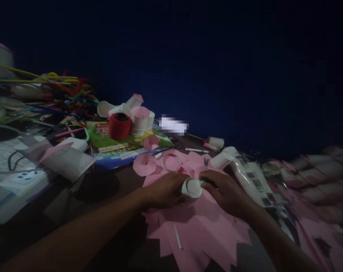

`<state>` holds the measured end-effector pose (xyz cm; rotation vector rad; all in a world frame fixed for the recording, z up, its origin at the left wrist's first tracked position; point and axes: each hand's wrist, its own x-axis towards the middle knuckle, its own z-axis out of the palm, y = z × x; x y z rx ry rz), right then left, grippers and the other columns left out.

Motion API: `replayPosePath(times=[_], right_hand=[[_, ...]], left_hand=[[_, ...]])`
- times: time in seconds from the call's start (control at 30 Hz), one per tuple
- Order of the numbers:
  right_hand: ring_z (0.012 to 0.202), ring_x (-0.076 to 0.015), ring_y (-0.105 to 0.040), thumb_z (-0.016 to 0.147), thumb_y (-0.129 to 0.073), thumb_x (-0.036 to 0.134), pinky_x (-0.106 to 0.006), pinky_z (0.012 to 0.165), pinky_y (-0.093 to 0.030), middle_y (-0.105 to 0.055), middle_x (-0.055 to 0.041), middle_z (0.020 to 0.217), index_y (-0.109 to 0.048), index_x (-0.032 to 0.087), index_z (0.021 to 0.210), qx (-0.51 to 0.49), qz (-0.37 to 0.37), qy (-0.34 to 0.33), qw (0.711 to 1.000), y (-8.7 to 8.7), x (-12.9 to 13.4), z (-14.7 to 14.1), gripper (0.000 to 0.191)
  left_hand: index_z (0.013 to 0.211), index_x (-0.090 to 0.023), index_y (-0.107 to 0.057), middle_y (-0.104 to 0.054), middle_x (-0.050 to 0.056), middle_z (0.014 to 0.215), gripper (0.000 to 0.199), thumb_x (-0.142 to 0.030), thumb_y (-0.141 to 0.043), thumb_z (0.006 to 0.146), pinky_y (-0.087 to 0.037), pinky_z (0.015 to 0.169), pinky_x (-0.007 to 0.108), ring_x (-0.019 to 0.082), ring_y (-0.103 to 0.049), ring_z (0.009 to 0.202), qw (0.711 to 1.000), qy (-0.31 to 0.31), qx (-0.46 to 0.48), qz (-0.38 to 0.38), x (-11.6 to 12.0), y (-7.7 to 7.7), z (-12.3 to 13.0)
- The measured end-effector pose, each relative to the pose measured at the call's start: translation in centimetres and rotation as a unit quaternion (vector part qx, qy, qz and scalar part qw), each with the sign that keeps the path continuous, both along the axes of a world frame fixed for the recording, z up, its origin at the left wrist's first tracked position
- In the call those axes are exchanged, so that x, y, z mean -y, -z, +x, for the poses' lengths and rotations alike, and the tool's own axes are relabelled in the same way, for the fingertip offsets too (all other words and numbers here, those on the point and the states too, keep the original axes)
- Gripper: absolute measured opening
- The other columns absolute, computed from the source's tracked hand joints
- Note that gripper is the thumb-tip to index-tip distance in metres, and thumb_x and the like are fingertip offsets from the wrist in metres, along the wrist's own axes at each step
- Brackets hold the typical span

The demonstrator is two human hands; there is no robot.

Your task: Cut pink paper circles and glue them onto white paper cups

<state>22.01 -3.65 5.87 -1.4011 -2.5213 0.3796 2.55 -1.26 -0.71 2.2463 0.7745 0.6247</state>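
Note:
My left hand [171, 189] is wrapped round a white paper cup [192, 187], its round end turned towards me. Close to the cup's right side, my right hand [224, 190] is closed, with a small teal thing [201, 182] showing at its fingertips; its kind cannot be made out. Pink paper sheets [200, 226] with jagged edges lie under both hands. Just beyond them are a pink paper disc [144, 164], a ring-shaped piece [172, 162] and dark pointed blades [206, 161]. A thin white strip [177, 237] rests on the pink paper.
At left are a power strip [24, 185], a tilted cup [66, 160] and colourful pipe cleaners [66, 87]. A red spool [119, 126] and several cups stand on a green packet [103, 143]. Plastic packaging [253, 177] and blurred stacked cups [315, 173] lie at right.

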Motion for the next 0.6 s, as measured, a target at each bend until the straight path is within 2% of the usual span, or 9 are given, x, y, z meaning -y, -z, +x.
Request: replayPosePath(times=[0.1,0.27,0.37,0.47,0.6], right_hand=[[0.070,-0.0147,-0.051,0.086,-0.044,0.018,-0.027,0.063,-0.035,-0.058,-0.0018,0.078,-0.052,0.019,0.083,-0.010,-0.019,0.021,1.000,-0.2,1.2,0.1,0.008],[0.071,-0.0147,-0.051,0.085,-0.046,0.018,-0.026,0.063,-0.035,-0.059,-0.0005,0.077,-0.053,0.020,0.080,-0.005,-0.042,0.019,0.999,-1.2,2.2,-0.5,0.008],[0.067,-0.0134,-0.052,0.084,-0.047,0.020,-0.025,0.059,-0.034,-0.059,0.0014,0.074,-0.054,0.021,0.084,-0.029,-0.061,0.062,0.996,-1.6,1.8,-1.0,0.007],[0.062,-0.0129,-0.051,0.084,-0.047,0.023,-0.025,0.057,-0.033,-0.059,0.0024,0.071,-0.054,0.021,0.088,-0.044,-0.041,0.100,0.993,-1.2,0.7,-1.7,0.009],[0.067,-0.0142,-0.053,0.082,-0.047,0.021,-0.026,0.059,-0.033,-0.061,0.0008,0.075,-0.056,0.020,0.088,-0.025,-0.010,0.085,0.996,-0.2,-0.2,-3.1,0.010]], left_hand=[[0.088,-0.018,-0.053,-0.061,0.004,0.089,0.019,-0.019,-0.058,0.070,-0.039,0.070,0.027,0.019,-0.055,0.080,1.000,0.009,0.014,0.010,-0.1,0.3,0.0],[0.086,-0.017,-0.052,-0.061,0.004,0.087,0.017,-0.017,-0.058,0.071,-0.038,0.067,0.026,0.016,-0.053,0.075,0.999,0.032,0.026,0.019,-0.1,0.2,-0.1],[0.087,-0.017,-0.052,-0.061,0.003,0.086,0.017,-0.018,-0.058,0.071,-0.038,0.067,0.025,0.016,-0.054,0.074,0.999,0.034,0.028,0.013,-0.1,0.2,-0.1],[0.089,-0.017,-0.052,-0.061,0.004,0.087,0.021,-0.019,-0.060,0.069,-0.039,0.066,0.026,0.016,-0.054,0.074,1.000,0.015,0.013,0.021,-0.1,0.4,0.0],[0.098,-0.017,-0.052,-0.060,0.006,0.093,0.030,-0.019,-0.061,0.069,-0.041,0.070,0.028,0.018,-0.055,0.079,0.999,0.022,0.009,0.035,-0.3,0.7,0.0]])
